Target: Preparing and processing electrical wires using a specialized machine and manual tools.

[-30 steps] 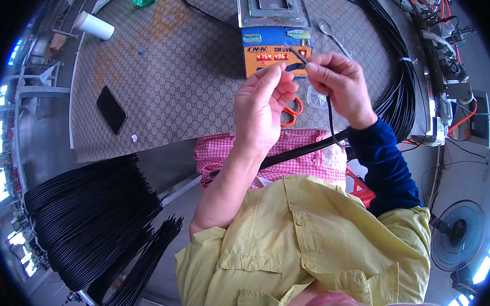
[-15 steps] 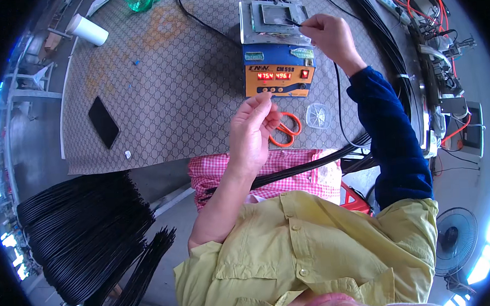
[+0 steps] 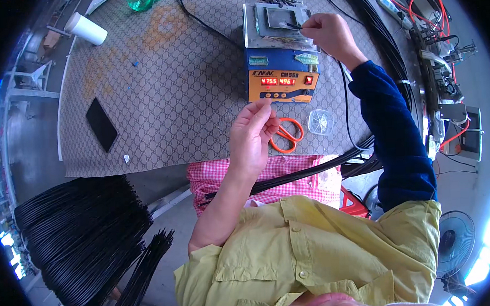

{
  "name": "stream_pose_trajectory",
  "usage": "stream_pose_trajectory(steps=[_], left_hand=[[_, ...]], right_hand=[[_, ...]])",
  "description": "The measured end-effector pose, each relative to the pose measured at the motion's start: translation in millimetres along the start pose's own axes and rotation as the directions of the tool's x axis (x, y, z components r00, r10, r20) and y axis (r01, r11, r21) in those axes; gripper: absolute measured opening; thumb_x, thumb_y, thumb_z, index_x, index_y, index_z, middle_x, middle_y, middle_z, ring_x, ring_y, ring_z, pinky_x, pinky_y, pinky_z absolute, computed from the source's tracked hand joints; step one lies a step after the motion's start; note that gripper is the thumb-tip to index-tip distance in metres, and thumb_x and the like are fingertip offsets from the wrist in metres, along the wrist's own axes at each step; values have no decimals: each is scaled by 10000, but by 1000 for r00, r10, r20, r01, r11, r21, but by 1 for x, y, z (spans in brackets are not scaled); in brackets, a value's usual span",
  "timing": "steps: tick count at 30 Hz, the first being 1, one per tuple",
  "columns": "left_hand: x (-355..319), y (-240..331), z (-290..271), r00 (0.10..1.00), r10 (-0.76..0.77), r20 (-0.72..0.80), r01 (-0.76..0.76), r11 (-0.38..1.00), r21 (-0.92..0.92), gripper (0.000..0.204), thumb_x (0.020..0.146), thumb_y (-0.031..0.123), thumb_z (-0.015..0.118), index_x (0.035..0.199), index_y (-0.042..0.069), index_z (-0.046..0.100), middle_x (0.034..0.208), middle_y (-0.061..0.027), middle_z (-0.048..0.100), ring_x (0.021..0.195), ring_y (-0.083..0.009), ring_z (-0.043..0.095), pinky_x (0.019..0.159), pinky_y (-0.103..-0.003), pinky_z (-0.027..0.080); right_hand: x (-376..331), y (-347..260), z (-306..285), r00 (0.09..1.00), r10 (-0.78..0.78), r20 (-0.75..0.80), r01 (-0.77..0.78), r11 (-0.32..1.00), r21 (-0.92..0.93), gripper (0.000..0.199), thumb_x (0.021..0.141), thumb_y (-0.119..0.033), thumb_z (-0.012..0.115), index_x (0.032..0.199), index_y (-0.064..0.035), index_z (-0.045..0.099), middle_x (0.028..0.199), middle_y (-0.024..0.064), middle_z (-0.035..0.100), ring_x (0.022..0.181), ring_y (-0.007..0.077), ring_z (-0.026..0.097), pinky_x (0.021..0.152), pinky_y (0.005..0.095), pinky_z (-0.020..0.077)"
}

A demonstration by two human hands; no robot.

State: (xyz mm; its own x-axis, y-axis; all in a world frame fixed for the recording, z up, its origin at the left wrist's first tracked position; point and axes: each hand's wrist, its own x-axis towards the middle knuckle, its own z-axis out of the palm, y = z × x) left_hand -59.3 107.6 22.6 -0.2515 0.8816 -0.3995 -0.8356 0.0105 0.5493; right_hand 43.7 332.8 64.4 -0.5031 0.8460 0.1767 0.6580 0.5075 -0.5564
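Observation:
My right hand [image 3: 330, 33] reaches out over the blue and orange machine [image 3: 280, 57] and pinches the end of a thin black cable [image 3: 344, 98] against the grey metal plate on its top [image 3: 279, 17]. The cable runs back down toward my lap. My left hand [image 3: 251, 139] hovers in front of the machine's lit panel, fingers loosely curled, with nothing visible in them. Orange-handled scissors [image 3: 285, 135] lie on the table just right of that hand.
A patterned grey mat [image 3: 169, 79] covers the table. On it lie a black phone [image 3: 101, 124], a white paper cup [image 3: 86, 29] and a small clear lid [image 3: 319, 121]. Bundles of black cables [image 3: 83, 233] hang at lower left; more wiring runs along the right side [image 3: 411, 44].
My right hand has gone from in front of my chest, where both hands met on the cable, out to the machine's top plate. My left hand dropped lower and let go.

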Motion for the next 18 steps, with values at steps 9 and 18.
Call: stream_pose_trajectory(steps=[9,18], left_hand=[[-1,2,0,1000,0,-6,0,1000,6,110,818,137,563,894,60,541,731,-1,547,643,-67,519,603,-189,413],[-1,2,1,1000,-2,-2,2,1000,11,121,819,128,556,912,52,542,744,-3,549,656,-72,521,609,-196,416]], right_hand=[[2,1,1,1000,13,17,-13,1000,2,155,671,-158,640,759,-30,651,590,78,594,521,139,570,519,266,461],[-2,-3,-2,997,52,60,-58,994,96,124,717,-124,632,766,-10,640,593,36,576,517,84,533,469,208,422]])
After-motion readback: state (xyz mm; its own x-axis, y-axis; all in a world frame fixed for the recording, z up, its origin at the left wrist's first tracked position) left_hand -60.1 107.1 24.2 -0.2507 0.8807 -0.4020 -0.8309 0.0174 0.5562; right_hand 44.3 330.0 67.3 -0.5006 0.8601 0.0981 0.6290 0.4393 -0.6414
